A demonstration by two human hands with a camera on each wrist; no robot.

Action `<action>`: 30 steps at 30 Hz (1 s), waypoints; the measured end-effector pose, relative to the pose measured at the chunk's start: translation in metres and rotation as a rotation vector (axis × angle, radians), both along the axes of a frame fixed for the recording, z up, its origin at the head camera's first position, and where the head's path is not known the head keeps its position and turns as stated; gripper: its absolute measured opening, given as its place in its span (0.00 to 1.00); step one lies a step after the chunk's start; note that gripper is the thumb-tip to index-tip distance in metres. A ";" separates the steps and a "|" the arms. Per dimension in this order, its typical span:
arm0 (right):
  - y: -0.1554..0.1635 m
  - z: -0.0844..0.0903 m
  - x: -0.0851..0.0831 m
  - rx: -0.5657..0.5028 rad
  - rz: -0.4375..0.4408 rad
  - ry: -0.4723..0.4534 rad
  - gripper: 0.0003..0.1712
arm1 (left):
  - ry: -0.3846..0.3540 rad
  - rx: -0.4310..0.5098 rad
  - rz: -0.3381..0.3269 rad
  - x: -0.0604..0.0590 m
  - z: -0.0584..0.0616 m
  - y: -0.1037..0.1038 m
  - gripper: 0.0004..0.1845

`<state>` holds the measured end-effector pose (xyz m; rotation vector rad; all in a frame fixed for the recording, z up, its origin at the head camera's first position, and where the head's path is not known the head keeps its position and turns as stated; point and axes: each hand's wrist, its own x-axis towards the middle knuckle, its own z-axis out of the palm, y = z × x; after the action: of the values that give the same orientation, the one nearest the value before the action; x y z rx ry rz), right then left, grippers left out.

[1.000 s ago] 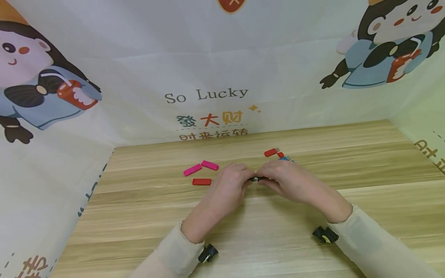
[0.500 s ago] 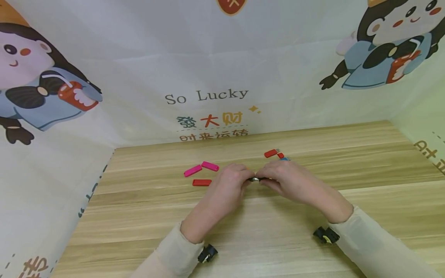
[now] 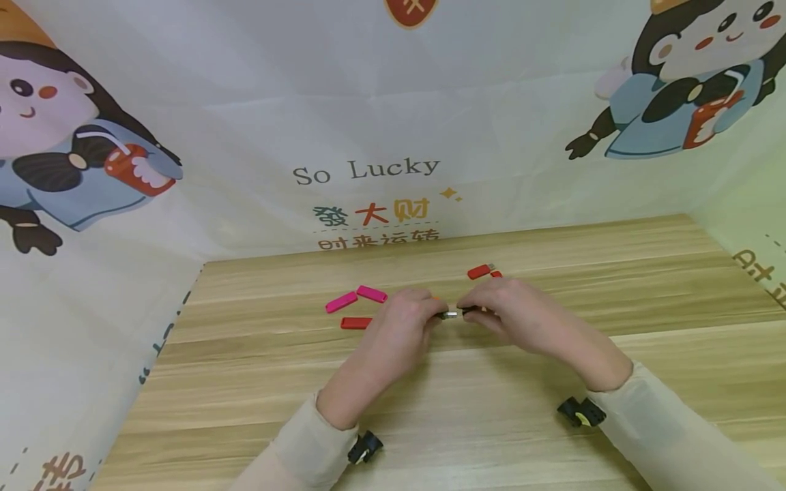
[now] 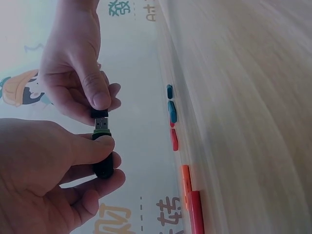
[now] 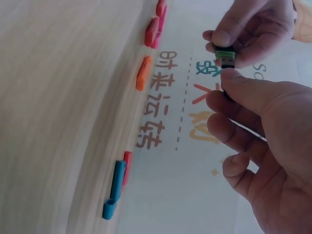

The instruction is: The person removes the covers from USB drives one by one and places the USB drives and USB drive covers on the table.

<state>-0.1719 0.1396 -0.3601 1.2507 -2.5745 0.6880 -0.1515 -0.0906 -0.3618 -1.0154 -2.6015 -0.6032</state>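
Observation:
My left hand [image 3: 400, 337] pinches the body of a black and green USB flash drive [image 4: 102, 158] between thumb and fingers. Its bare metal plug [image 4: 101, 124] points towards my right hand [image 3: 525, 320]. There, thumb and fingertips grip a small black cap [image 4: 99, 113], in line with the plug; a narrow gap parts the two in the head view. Both hands are raised slightly over the wooden table [image 3: 417, 423]. An orange flash drive or cap [image 5: 144, 73] lies behind the hands, mostly hidden from the head camera.
To the left lie two pink pieces [image 3: 341, 302] and a red one [image 3: 356, 322]. A red flash drive [image 3: 479, 272] with its plug out lies at the back right. Blue pieces [image 5: 117, 179] beside it are covered by my right hand in the head view. A printed cloth [image 3: 368, 123] stands behind.
My right hand has drawn slightly to the right with the black cap, and the metal plug now shows between the hands. The left hand stays nearly in place.

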 end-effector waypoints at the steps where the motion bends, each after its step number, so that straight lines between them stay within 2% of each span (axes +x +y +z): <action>1: 0.001 0.001 0.000 0.000 -0.007 -0.008 0.07 | -0.004 -0.002 0.003 0.000 0.001 0.000 0.04; 7: 0.007 0.007 0.000 0.004 -0.066 -0.048 0.08 | -0.029 -0.007 0.021 0.000 0.002 0.000 0.04; 15: 0.019 0.012 0.003 0.013 -0.081 -0.009 0.08 | -0.028 -0.002 0.029 -0.001 0.002 0.001 0.04; 22: 0.032 0.015 0.008 0.021 -0.116 -0.017 0.07 | -0.049 -0.010 0.058 -0.004 0.001 0.006 0.04; 30: 0.047 0.016 0.011 0.020 -0.133 0.068 0.09 | -0.128 -0.067 0.130 -0.005 0.005 0.017 0.06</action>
<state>-0.1608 0.1870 -0.3440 1.0768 -2.5869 0.5848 -0.1566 -0.0734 -0.3571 -0.8445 -2.7906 -0.5707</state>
